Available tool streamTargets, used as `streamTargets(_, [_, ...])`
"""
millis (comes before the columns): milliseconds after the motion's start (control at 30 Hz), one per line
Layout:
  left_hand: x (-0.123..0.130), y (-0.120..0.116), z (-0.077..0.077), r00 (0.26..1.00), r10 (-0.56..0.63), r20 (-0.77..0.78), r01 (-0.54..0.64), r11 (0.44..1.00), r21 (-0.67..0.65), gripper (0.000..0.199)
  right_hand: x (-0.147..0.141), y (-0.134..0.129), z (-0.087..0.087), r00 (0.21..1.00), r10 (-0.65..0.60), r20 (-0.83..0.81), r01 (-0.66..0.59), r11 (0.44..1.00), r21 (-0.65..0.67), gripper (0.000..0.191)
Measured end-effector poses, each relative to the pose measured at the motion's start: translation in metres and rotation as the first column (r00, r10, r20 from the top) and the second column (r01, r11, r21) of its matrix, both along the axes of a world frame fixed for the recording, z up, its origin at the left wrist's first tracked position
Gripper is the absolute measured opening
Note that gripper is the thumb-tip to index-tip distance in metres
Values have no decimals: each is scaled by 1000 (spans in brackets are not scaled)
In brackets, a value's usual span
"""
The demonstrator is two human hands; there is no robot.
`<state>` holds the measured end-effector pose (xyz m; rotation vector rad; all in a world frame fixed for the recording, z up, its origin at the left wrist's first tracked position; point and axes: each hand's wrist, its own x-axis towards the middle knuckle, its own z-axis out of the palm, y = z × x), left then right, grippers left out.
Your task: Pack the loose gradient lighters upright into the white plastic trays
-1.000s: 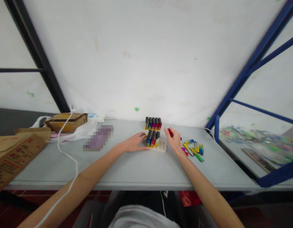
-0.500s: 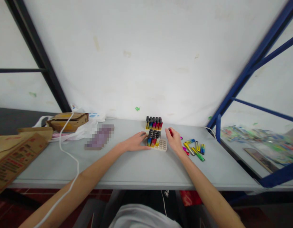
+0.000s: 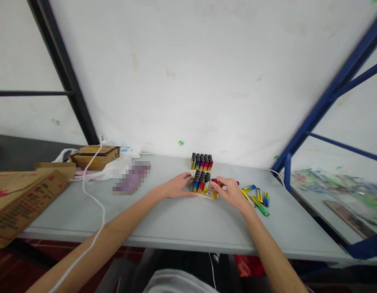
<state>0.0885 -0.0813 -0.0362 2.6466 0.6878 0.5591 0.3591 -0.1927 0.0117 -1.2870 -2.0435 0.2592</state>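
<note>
Several colourful lighters (image 3: 200, 184) stand upright in a pale tray (image 3: 206, 196) with round slots. My left hand (image 3: 180, 185) rests at the tray's left side, thumb and fingers spread around its edge. Pinched in my right hand (image 3: 226, 190) is a red and yellow lighter (image 3: 214, 193), upright over the tray's right end; whether its base sits in a slot I cannot tell. Behind stands a second block of upright lighters (image 3: 201, 162). Loose lighters (image 3: 259, 199) lie on the table to the right of my right hand, which partly covers some of them.
On the grey table (image 3: 176, 221), a pixelated purple item (image 3: 132, 178) lies to the left. Cardboard boxes (image 3: 95, 156) and white plastic bags are at the far left. A white cable (image 3: 98, 205) hangs across my left forearm. Blue frame bars (image 3: 316, 103) rise at the right.
My right hand has moved in to the tray's right end, bringing a lighter that now stands upright there. My left hand stays at the tray. The whole view has shifted slightly.
</note>
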Motion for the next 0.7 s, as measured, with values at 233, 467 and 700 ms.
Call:
streamTargets(233, [0, 2, -3, 1000, 6, 8, -6, 1000, -9, 74, -1, 0, -3, 988, 70, 136, -55, 992, -110, 42])
streamTargets(467, [-1, 1, -1, 1000, -1, -20, 1, 1000, -22, 77, -12, 4, -4, 950, -56, 308, 84, 993, -80, 44])
streamTargets(700, [0, 5, -4, 1000, 12, -25, -13, 1000, -26, 77, 53, 18, -14, 917, -388, 90, 372, 916, 151, 47])
